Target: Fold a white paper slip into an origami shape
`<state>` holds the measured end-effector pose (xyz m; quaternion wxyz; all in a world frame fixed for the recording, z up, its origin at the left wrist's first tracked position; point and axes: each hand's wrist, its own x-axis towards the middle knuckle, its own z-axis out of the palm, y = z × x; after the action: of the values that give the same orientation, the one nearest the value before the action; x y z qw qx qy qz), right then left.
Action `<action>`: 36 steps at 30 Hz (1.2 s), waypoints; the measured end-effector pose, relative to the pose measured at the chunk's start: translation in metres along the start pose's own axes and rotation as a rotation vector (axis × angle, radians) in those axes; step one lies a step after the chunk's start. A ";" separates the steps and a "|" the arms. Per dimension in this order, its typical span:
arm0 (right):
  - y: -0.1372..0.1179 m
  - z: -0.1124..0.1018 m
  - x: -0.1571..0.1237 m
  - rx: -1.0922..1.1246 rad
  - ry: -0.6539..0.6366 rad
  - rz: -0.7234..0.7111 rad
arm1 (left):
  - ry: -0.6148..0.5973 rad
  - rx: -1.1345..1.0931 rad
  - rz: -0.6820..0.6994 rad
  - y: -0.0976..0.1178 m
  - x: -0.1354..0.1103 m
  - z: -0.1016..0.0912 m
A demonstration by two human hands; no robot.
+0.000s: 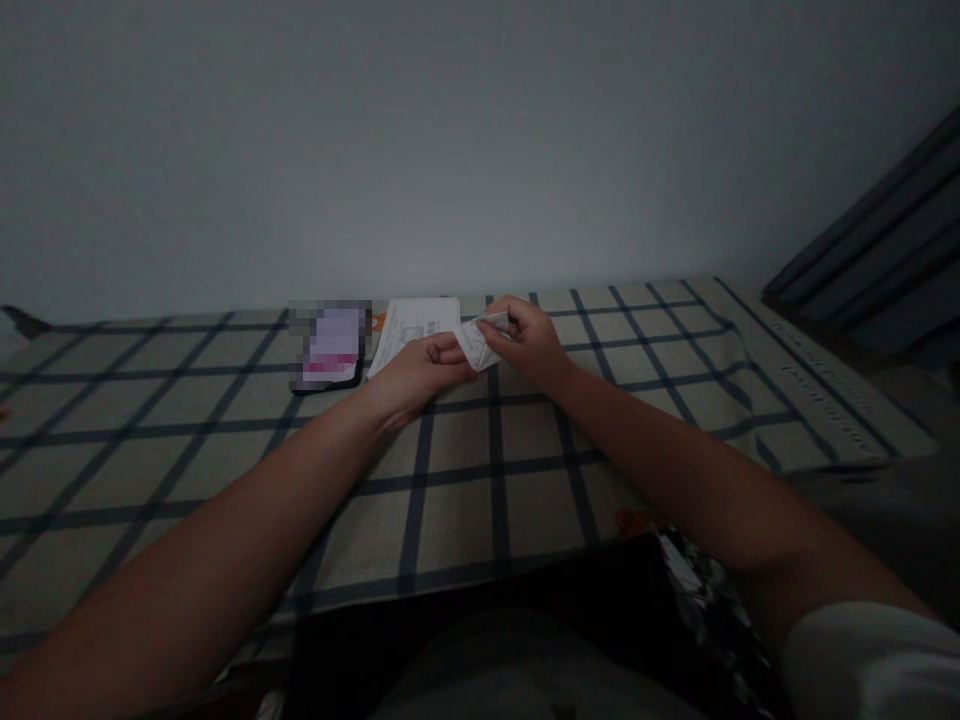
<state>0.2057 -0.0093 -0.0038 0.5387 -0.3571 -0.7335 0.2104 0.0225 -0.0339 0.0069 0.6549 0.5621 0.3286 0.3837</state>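
A small folded piece of white paper (480, 345) is held between my two hands above the table. My left hand (429, 368) grips its left edge, thumb below and fingers behind. On the other side, my right hand (531, 345) pinches the paper's upper right part between thumb and fingers. Faint lines show on the paper, which comes to a point at the bottom. Behind my left hand lies a stack of white printed sheets (420, 315), partly hidden by that hand.
A phone (330, 345) with a lit, blurred screen lies left of the sheets. The checked tablecloth (465, 500) covers the table, which meets a plain wall (465, 150) at the back. A dark curtain (885, 220) hangs at the right.
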 end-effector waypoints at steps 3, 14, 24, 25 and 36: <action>0.003 0.001 0.000 0.050 0.001 0.005 | 0.070 0.015 -0.004 0.000 0.000 0.000; 0.001 0.000 -0.001 0.013 -0.011 -0.003 | 0.103 0.028 -0.037 -0.006 0.002 -0.002; 0.004 0.001 0.000 0.038 -0.002 0.014 | 0.049 0.022 -0.049 -0.001 -0.002 0.002; 0.004 0.001 0.000 0.051 -0.013 0.013 | 0.062 0.016 -0.048 -0.001 -0.002 0.001; 0.005 0.007 -0.001 0.252 -0.177 0.072 | 0.204 0.047 0.013 -0.005 0.002 -0.001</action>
<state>0.2012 -0.0061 -0.0106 0.5046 -0.2930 -0.7326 0.3505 0.0237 -0.0321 0.0016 0.6022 0.5374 0.3988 0.4354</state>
